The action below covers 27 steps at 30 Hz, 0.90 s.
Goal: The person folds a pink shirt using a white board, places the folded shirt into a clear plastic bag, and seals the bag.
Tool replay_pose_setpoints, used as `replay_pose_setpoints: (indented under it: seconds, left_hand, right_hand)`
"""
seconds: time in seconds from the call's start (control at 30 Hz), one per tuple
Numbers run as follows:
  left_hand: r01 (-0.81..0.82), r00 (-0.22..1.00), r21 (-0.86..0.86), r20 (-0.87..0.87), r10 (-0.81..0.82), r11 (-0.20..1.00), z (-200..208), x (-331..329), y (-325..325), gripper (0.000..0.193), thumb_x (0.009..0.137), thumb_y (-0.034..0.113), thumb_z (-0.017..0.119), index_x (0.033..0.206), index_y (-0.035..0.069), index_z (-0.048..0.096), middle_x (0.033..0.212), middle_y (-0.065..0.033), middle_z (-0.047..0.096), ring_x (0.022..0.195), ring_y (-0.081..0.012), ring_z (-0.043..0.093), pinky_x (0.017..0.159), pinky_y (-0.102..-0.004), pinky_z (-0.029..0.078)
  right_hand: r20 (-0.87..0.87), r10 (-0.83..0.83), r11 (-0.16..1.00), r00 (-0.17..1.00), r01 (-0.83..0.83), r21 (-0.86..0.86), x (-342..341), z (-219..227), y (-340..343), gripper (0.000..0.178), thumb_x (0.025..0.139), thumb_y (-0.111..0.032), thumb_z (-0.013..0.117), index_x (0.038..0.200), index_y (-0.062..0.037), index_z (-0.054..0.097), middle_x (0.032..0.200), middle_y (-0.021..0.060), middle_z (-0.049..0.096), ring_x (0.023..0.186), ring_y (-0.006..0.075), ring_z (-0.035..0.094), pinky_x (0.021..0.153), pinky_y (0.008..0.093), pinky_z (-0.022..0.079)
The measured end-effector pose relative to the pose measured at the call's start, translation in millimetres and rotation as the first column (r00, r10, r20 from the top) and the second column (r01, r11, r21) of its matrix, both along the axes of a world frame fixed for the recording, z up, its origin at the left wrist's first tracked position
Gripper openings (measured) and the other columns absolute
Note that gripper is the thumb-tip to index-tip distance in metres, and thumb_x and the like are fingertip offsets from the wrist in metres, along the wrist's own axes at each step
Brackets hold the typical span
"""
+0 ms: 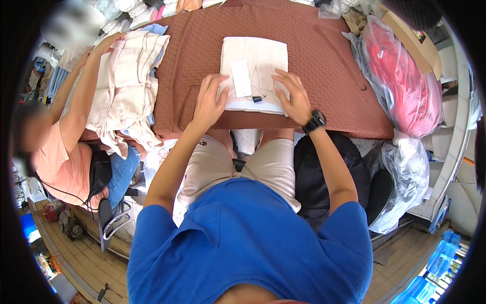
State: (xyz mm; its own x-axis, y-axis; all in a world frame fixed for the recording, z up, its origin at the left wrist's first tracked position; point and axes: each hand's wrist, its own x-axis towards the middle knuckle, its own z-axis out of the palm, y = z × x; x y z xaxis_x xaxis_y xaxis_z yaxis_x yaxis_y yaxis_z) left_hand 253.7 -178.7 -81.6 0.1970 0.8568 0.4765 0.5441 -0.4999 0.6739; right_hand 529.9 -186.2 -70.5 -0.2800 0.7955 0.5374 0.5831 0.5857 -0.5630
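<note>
Brown textured cloth [324, 55] covers the bench [185, 71] above a tiled floor [397, 253]; on it, toward the near edge, lies a folded cream garment [268, 53] — left hand [208, 99] and right hand [296, 101] loosely spread at its sides. Rightward, a clear plastic bag [392, 61] holds red material [397, 86] beside a cardboard box [412, 40].

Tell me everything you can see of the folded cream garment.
The folded cream garment looks like woven fabric in a flat, near-square bundle; a paler layer shows at its near edge. A white tag and small dark label lie on top. It lies on the brown cloth, between the left hand and right hand, both overlapping its side edges.
</note>
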Motion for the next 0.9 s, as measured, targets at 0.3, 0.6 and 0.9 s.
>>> replay_pose_setpoints:
  seconds: [0.3,0.6,0.9]
  left_hand:
    - [-0.344,0.894,-0.325,-0.402,0.2,0.881,3,61,68,0.085,0.079,0.035,0.08,0.142,-0.001,0.037,0.132,-0.0249,0.047,0.123,-0.0377,0.052,0.095,-0.0444,0.051]
    - [-0.394,0.848,-0.474,-0.518,0.113,0.788,22,83,71,0.084,0.082,0.027,0.073,0.147,-0.001,0.029,0.14,-0.032,0.035,0.126,-0.0468,0.048,0.1,-0.0491,0.048]
    - [-0.064,0.99,-0.572,0.065,0.124,0.817,6,25,85,0.072,0.084,-0.011,0.062,0.147,0.003,0.032,0.123,-0.0206,0.061,0.109,-0.024,0.063,0.086,-0.033,0.054]
  right_hand:
    - [0.244,-0.125,0.991,0.962,0.135,-0.025,-15,-56,55,0.021,0.084,-0.012,0.068,0.104,-0.0079,0.072,0.11,0.0103,0.06,0.105,0.0347,0.054,0.089,0.0446,0.048]
    - [-0.059,-0.1,0.952,0.993,0.079,-0.294,-17,-32,42,0.019,0.085,-0.007,0.067,0.103,-0.0054,0.071,0.096,0.0136,0.064,0.086,0.0278,0.061,0.081,0.0397,0.051]
    - [0.067,-0.057,0.988,0.996,0.066,-0.138,-13,-42,13,0.026,0.087,-0.008,0.068,0.112,-0.0046,0.069,0.104,0.0121,0.064,0.097,0.0266,0.063,0.082,0.0359,0.053]
